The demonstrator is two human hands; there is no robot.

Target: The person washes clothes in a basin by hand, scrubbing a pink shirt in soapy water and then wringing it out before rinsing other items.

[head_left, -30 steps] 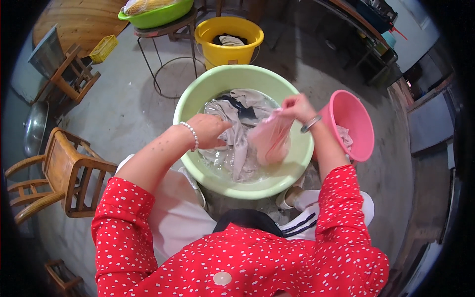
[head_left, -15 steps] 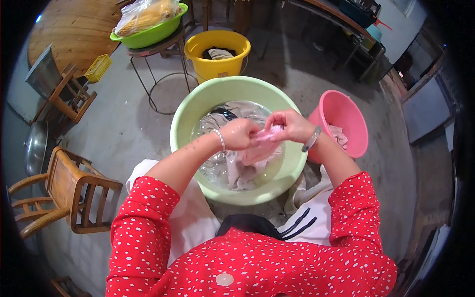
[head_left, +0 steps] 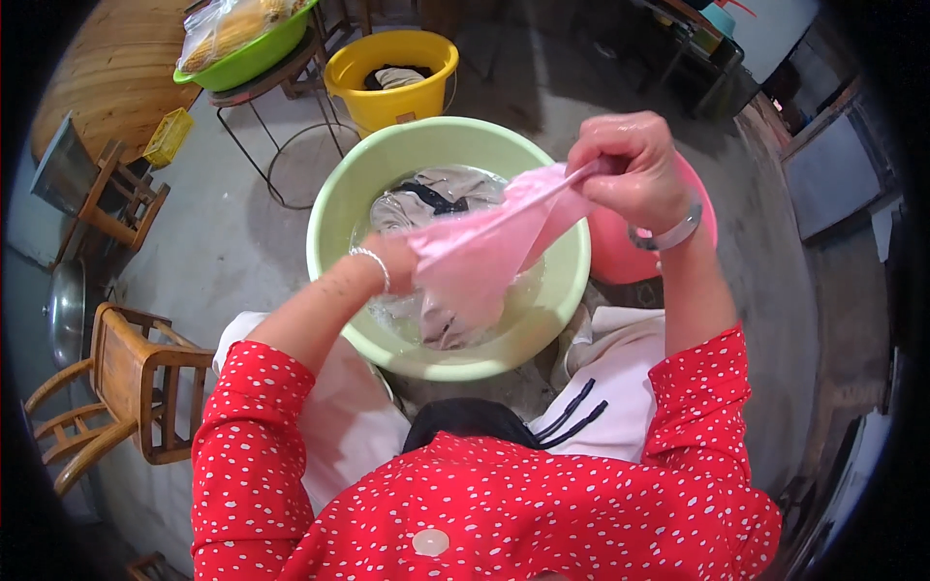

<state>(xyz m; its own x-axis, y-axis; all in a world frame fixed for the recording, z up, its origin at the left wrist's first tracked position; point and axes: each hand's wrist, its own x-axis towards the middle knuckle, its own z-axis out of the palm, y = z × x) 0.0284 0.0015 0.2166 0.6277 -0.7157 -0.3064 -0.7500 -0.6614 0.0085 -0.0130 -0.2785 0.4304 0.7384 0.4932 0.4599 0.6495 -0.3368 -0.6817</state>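
A wet pink garment (head_left: 489, 242) is pulled out in a slanting stretch between my two hands, over a pale green basin (head_left: 334, 184). My right hand (head_left: 635, 174), raised past the basin's right rim, is closed on the upper end of the cloth. The lower left end is in my left hand (head_left: 395, 259), whose fingers are mostly hidden by the fabric. Beneath, grey-beige clothing (head_left: 455, 184) with a dark strip lies in the basin's water. The pink cloth hangs down toward it and hides part of it.
Beside the basin on the right is a pink bucket (head_left: 702, 218), partly behind my right hand. Behind stands a yellow bucket (head_left: 392, 107) holding dark and light cloth. A stool (head_left: 281, 87) carries a bright green bowl (head_left: 252, 58) with bagged corn. A wooden chair (head_left: 131, 368) stands left.
My hands have moved apart, the right one up and to the right, the left one to the left. The bunched pink garment is now spread and stretched between them. The view has shifted slightly.
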